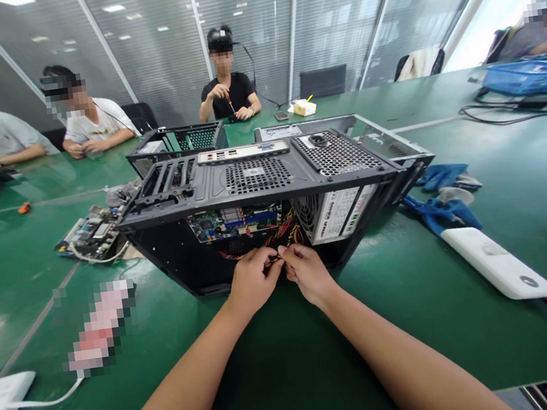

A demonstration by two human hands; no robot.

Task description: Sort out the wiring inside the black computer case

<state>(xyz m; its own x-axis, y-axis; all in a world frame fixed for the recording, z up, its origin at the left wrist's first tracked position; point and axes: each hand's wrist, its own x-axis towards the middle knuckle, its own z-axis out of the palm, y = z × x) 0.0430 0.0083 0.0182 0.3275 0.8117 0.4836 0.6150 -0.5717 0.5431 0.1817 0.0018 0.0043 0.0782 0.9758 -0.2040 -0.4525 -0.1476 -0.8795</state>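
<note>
In the head view, a black, box-shaped metal computer case (272, 195) is standing on a glossy green table (284, 365) just beyond the hands, its open side facing the person, its ported panel pointing up, that panel's long axis running left to right. Thin red, yellow and black wires (284, 230) are slanting down leftward beside the white-labelled metal power supply (342, 213), and the left hand (255, 273) and right hand (307, 269) are pinching them between thumbs and forefingers, fingertips close together.

left hand (255, 278): fingers (264, 254) pinched | right hand (308, 271): pinched, beside left | forearms (185, 378): converging forward
</note>
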